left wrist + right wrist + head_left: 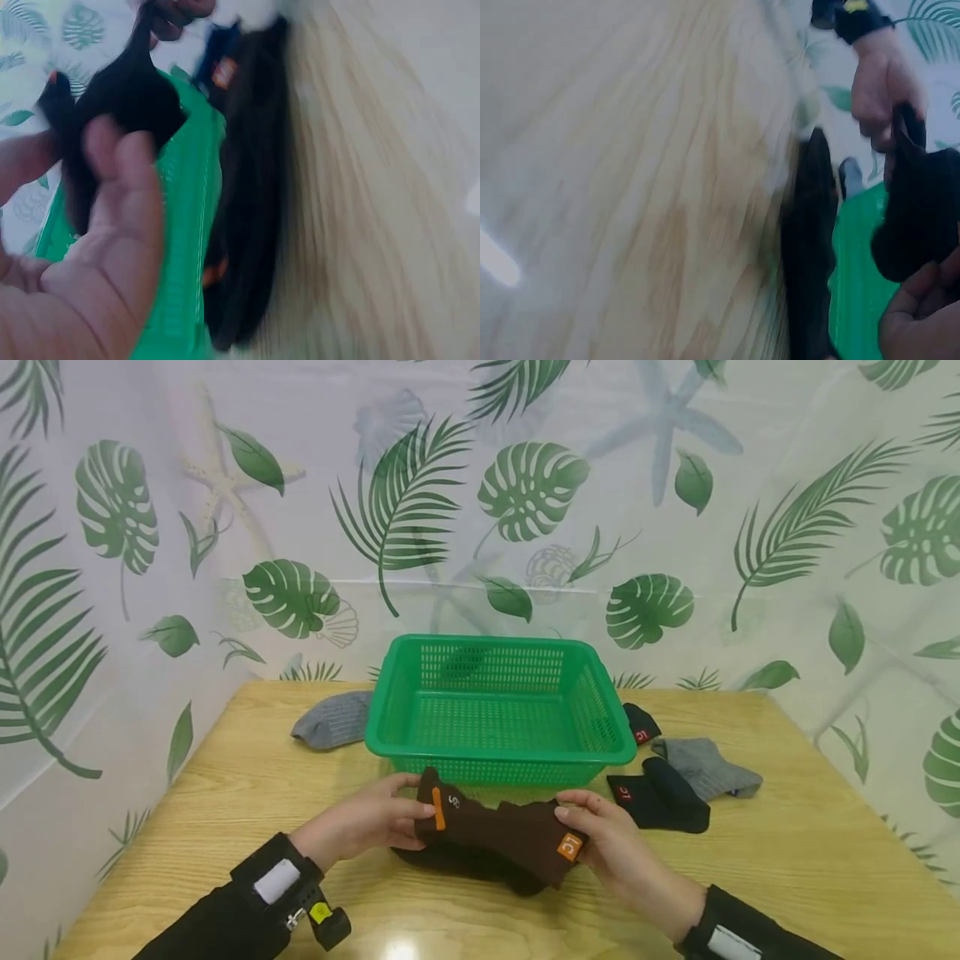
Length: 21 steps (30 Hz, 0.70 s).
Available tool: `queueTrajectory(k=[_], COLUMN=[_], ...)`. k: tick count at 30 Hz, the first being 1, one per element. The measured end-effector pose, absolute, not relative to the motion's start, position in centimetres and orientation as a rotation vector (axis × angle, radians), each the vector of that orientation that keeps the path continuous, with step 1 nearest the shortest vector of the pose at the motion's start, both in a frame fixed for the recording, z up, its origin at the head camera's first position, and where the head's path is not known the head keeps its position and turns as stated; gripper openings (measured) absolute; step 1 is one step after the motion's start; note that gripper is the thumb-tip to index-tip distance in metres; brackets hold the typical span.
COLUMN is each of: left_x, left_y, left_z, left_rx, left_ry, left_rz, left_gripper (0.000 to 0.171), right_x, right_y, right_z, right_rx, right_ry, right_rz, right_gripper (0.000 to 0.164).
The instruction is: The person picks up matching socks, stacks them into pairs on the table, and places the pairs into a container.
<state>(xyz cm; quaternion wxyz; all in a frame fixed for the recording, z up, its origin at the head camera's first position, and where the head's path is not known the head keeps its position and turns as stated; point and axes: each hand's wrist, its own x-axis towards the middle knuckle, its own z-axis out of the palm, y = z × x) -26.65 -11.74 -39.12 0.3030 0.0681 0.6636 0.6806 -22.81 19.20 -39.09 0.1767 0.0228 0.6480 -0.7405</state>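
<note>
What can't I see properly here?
Head view: right end of the left grey sock, behind the green basket.
Head view: part of the far black sock, behind the basket.
Head view: how many socks make the dark bundle, overlapped by the held brown sock.
Right wrist view: right hand, partly cut off by the edge.
Left wrist view: left hand, partly blurred.

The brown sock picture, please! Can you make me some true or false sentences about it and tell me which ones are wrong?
1. The left hand and right hand both hold the brown sock. True.
2. The basket is red. False: the basket is green.
3. A dark sock lies on the table below the held one. True.
4. Both gray socks lie right of the basket. False: one gray sock lies left, the other right.
</note>
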Motion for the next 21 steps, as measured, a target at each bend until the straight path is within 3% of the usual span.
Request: queueTrajectory(k=[3,6,9,13,17,21], left_x=[-26.2,-24.9,-23.3,-22.3,-22.7,-23.2], left_y=[-11.9,-11.8,-11.6,-11.2,-11.2,-11.3], left_z=[-39.3,-39.3,-38.9,-38.8,-39.7,-40.7], left_rx=[0.269,0.48,0.816,1.412,1.994,2.241], left_ry=[1.982,2.388,2.812,3.054,2.955,2.797], left_rz=[1.591,1.165,0.491,-0.25,-0.6,-0.672], left_gripper=[0.072,0.069,0.065,0.045,0.026,0.01], right_x=[-23.2,-22.9,-22.4,-22.0,-21.7,-21.4], right_y=[19.8,20.2,20.4,20.5,20.5,20.5], right_z=[-39.4,-39.9,-40.3,-40.5,-40.8,-41.5], right_rx=[-0.039,-0.321,-0.864,-1.701,-2.273,-2.404], right_ry=[2.093,2.455,2.896,3.117,2.885,2.755], right_rz=[-1.907,-1.493,-0.777,0.103,0.286,0.252], right_gripper=[0.032,0.036,0.035,0.034,0.032,0.027])
